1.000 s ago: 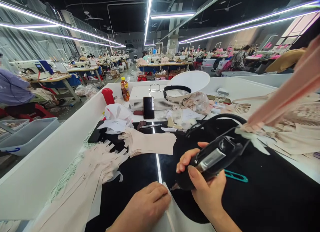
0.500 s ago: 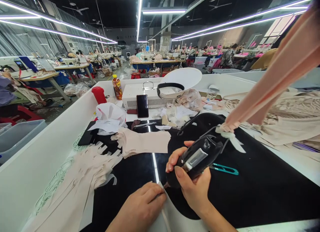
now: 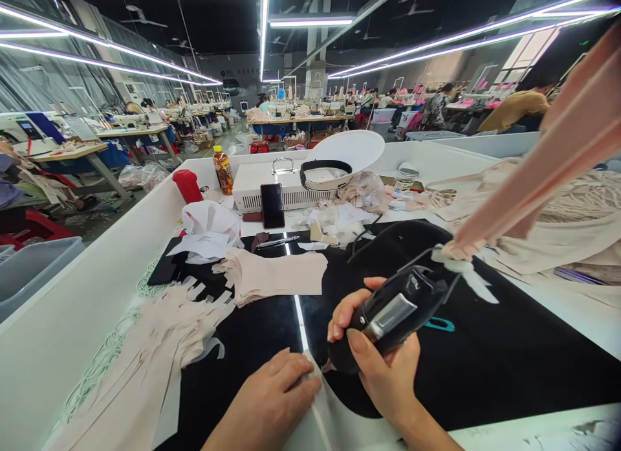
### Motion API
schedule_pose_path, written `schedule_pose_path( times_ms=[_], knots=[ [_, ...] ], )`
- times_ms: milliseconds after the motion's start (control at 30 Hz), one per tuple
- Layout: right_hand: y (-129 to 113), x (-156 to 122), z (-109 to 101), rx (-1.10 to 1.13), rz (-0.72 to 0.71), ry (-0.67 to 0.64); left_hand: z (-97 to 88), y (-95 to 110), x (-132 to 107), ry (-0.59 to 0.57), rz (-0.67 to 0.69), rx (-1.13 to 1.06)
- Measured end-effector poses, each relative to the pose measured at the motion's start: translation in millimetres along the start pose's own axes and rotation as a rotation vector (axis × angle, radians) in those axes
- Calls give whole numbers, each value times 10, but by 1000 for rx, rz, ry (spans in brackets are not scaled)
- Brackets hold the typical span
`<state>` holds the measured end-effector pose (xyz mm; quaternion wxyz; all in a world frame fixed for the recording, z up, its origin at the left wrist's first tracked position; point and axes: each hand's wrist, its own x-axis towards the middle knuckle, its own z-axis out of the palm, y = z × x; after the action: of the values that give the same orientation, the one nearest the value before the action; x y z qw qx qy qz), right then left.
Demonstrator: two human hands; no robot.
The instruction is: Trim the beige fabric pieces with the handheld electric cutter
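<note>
My right hand (image 3: 383, 360) is wrapped round a black handheld electric tool (image 3: 395, 308) with a silver plate on its side. Its narrow tip points down-left, close to the end of a pale narrow fabric strip (image 3: 317, 418). Against that strip press the bent fingers of my left hand (image 3: 274, 396), knuckles up and fingertips partly hidden. A pink stretched cloth band (image 3: 519, 205) is knotted to a cord loop at the tool's rear. Teal thread snips (image 3: 440, 324) lie behind the tool, partly covered by it.
A stack of beige fabric pieces (image 3: 279, 274) lies ahead on the black mat (image 3: 509, 360); long beige strips (image 3: 140, 367) are heaped left. Beyond stand a phone (image 3: 272, 205), a white box (image 3: 247, 191), a visor (image 3: 347, 156) and a bottle (image 3: 223, 171). White side walls (image 3: 97, 296) border the table.
The tool and my right hand have moved slightly right, covering more of the teal snips. My left hand stays at the strip, and the camera view has shifted a little.
</note>
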<state>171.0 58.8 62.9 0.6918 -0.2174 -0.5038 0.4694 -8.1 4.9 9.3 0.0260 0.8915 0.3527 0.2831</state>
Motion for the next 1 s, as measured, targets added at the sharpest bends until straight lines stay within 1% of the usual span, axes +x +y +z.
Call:
schedule_pose_path(
  times_ms=[200,367,567,800,1000],
  knots=[
    [4,-35,8,-31,-7,-2,-19,-1,-21,-21,-1,25],
    [27,-59,31,-31,13,-3,-51,13,-2,-53,-11,6],
    [-25,-66,13,-39,12,13,-53,-5,-16,-34,43,75],
    [-118,-116,-26,-37,5,24,-59,-31,-50,-48,74,108],
    [-83,-155,-3,-63,-8,7,-107,-29,-43,-88,74,110]
  ],
)
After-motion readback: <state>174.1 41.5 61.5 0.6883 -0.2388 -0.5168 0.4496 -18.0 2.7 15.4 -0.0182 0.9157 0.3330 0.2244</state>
